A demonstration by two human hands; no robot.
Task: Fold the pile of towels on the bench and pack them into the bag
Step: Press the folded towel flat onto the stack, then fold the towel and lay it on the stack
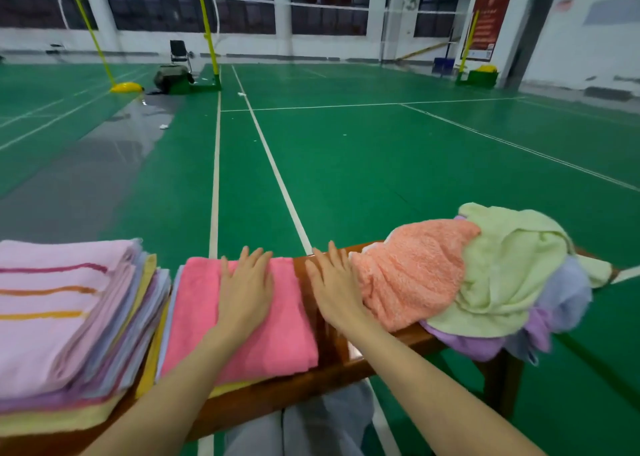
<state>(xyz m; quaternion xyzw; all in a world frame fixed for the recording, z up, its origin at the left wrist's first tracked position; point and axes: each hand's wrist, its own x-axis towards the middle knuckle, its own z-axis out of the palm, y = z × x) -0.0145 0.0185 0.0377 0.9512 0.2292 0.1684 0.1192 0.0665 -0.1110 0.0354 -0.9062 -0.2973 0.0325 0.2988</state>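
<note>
Left hand [246, 292] lies flat, fingers straight, on the folded pink towel [277, 344], pressing it smooth I reckon, while my right hand [334, 292] rests open on the wooden desk [332, 365] just beside the orange towel [408, 275] of the unfolded heap, likely my next pick.

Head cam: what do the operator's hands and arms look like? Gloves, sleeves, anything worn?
Left hand and right hand: bare, no gloves, rings, watch or bands visible. Arms uncovered to the frame edge, no sleeves in view. Light grey trousers show between them.
</note>
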